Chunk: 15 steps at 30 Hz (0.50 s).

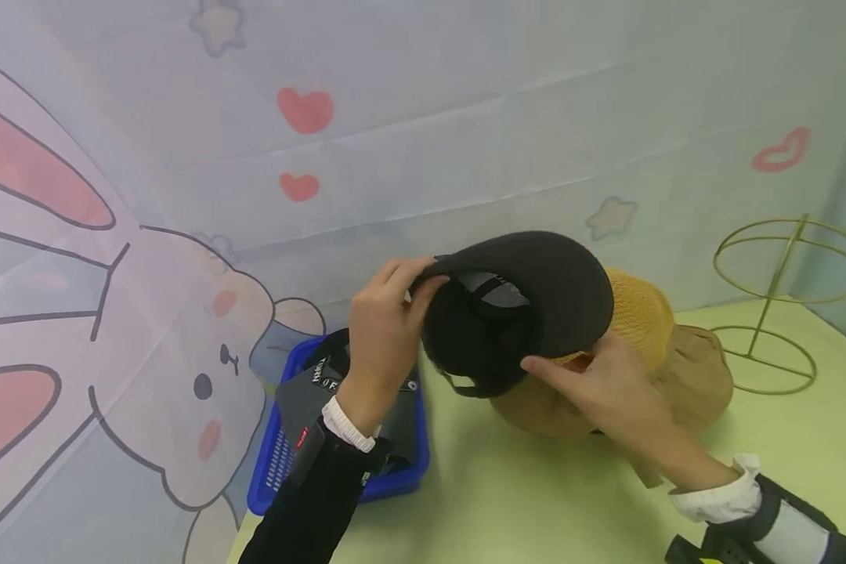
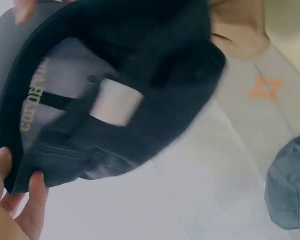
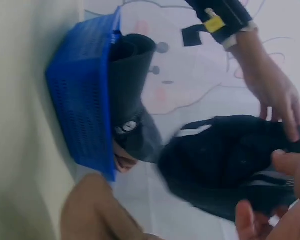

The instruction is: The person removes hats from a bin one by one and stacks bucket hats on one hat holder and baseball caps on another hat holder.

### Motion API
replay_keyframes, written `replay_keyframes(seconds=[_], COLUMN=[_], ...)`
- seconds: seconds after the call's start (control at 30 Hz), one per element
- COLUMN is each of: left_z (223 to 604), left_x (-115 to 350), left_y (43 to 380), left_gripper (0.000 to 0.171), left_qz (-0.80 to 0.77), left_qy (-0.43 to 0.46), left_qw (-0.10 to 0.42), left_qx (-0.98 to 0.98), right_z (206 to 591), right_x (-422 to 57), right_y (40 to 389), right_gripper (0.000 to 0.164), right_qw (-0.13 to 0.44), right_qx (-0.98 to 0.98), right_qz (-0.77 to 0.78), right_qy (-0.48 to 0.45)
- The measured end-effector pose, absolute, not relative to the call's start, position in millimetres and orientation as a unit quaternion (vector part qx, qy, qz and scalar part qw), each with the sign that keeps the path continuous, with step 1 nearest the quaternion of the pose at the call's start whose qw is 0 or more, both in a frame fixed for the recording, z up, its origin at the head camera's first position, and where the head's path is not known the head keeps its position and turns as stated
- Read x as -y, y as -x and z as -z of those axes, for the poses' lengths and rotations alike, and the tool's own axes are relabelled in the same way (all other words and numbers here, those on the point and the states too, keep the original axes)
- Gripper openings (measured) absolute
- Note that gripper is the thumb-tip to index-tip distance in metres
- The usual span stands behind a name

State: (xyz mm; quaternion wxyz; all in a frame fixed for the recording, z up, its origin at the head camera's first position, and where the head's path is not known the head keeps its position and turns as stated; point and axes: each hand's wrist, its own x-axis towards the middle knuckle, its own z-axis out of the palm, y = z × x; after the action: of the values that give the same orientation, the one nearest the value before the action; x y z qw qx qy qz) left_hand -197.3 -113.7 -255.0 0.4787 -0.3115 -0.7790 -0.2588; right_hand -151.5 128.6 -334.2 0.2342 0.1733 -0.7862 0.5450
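A black cap (image 1: 479,337) is held up over the table, its underside and hollow turned toward the head camera. My left hand (image 1: 388,329) pinches the cap's edge near the left end of the brim. With thumb and fingers, my right hand (image 1: 620,392) grips the lower right edge of the brim (image 1: 581,298). Inside the cap, the left wrist view shows a white label (image 2: 116,102) and pale lettering (image 2: 34,95). Behind the cap sit a yellow woven hat (image 1: 641,313) and a tan hat (image 1: 698,384), partly hidden by the cap and my right hand.
A blue plastic basket (image 1: 412,479) stands on the left of the light green table (image 1: 507,501), with dark caps (image 1: 299,411) inside. To the right rises a gold wire hat stand (image 1: 771,296). A printed cloth backdrop (image 1: 465,157) hangs behind the table.
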Motion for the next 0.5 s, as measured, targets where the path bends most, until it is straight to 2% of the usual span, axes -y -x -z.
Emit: replay_keyframes(seconds=[0.07,0.23,0.3,0.4,0.5], left_z=[255,252,252,253,254], left_x=[116,109,105,96,82], left_y=[196,192,190,185,182], left_gripper=[0.021,0.018,0.017,0.017,0.017], left_qz=[0.302,0.369,0.396,0.465,0.541], left_qy=[0.315,0.332,0.328,0.311,0.303], left_qw=[0.474,0.468,0.457,0.409,0.336], left_qx=[0.765,0.732,0.726,0.721,0.709], right_z=[339,343,340,333,324], right_x=[-127,-139,-147,-162,-181], right_y=[154,160,159,149,140], right_gripper=[0.037,0.023,0.022,0.020,0.010], right_qw=[0.236,0.335,0.374,0.415,0.395], right_qx=[0.798,0.784,0.778,0.798,0.801], right_qz=[-0.525,-0.471,-0.448,-0.398,-0.425], right_qy=[-0.180,-0.225,-0.233,-0.181,-0.148])
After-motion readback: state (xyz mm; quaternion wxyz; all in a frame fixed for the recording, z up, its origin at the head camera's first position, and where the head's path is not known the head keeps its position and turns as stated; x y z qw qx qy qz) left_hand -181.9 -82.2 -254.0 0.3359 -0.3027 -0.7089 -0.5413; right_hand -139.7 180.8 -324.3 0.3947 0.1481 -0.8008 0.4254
